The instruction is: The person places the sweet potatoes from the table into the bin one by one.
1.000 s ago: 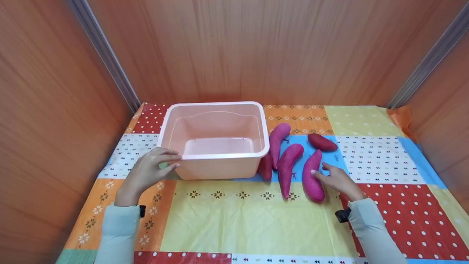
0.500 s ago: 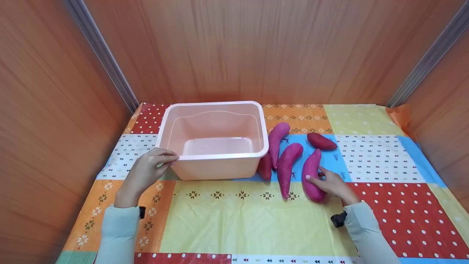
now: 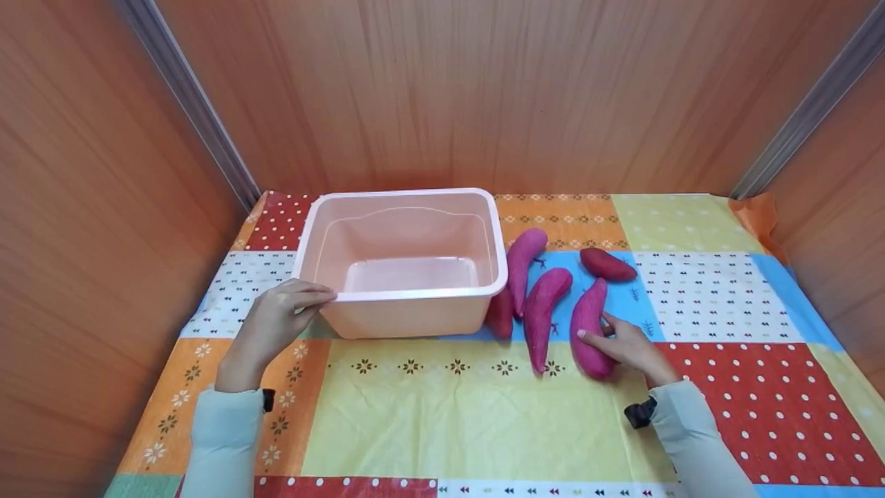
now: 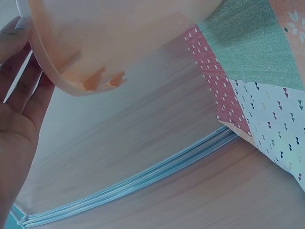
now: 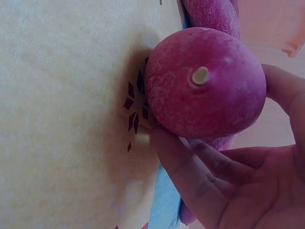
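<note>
A pink plastic tub point(image 3: 404, 256) stands empty on the patchwork tablecloth. My left hand point(image 3: 276, 321) holds its near-left rim corner, thumb under the lip and fingers on top; the left wrist view shows that rim point(image 4: 52, 71) against my fingers point(image 4: 19, 76). Right of the tub lie several purple sweet potatoes. My right hand point(image 3: 619, 342) curls round the rightmost long one point(image 3: 588, 325), which lies on the cloth. In the right wrist view its round end point(image 5: 205, 88) fills the frame with my fingers point(image 5: 200, 181) wrapped under it.
Two more long sweet potatoes point(image 3: 543, 308) point(image 3: 523, 257) lie beside the tub, a small dark one point(image 3: 499, 317) touches its wall, and a short red one point(image 3: 608, 264) lies further back. Wooden walls close in the table on three sides.
My right hand has closed round the rightmost sweet potato, which it only touched a second ago. The left hand stays on the tub rim.
</note>
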{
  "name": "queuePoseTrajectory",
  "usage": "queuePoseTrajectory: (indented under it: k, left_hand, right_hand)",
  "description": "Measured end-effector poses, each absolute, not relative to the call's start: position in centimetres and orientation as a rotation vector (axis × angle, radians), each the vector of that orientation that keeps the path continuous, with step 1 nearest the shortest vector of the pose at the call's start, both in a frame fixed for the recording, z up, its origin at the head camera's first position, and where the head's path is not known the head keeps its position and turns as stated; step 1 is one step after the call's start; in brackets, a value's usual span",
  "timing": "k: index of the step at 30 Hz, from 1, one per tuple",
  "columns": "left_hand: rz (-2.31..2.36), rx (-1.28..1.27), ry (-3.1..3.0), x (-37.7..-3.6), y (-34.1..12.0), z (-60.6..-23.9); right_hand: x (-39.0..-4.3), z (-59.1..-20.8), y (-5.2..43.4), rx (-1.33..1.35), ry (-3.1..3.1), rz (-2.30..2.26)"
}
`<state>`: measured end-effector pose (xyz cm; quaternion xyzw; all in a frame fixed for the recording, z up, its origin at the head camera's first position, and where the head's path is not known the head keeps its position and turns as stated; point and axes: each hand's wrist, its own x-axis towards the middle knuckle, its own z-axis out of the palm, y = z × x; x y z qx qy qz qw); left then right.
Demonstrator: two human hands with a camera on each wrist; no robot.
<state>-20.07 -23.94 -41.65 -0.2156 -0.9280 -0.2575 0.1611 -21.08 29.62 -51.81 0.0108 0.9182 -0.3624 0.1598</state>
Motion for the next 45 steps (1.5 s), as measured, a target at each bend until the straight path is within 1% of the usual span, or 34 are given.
queuePoseTrajectory:
  k: [9, 16, 35, 45]
  left_hand:
    - [-0.745, -0.656, -2.603, -20.31, -23.92, -41.89]
    - [-0.725, -0.685, -2.551, -20.43, -23.99, -42.25]
    - [-0.758, -0.662, -2.581, -20.37, -24.01, -42.08]
    - [-0.786, -0.655, -2.585, -20.59, -23.97, -42.15]
  right_hand:
    - [-20.97, -51.75, 29.51, 0.075, 2.594, -1.059]
    - [-21.07, -51.73, 29.43, 0.055, 2.613, -1.056]
    - [-21.13, -52.04, 29.63, 0.094, 2.578, -1.138]
    - [-20.97, -51.55, 29.63, 0.117, 2.561, -1.159]
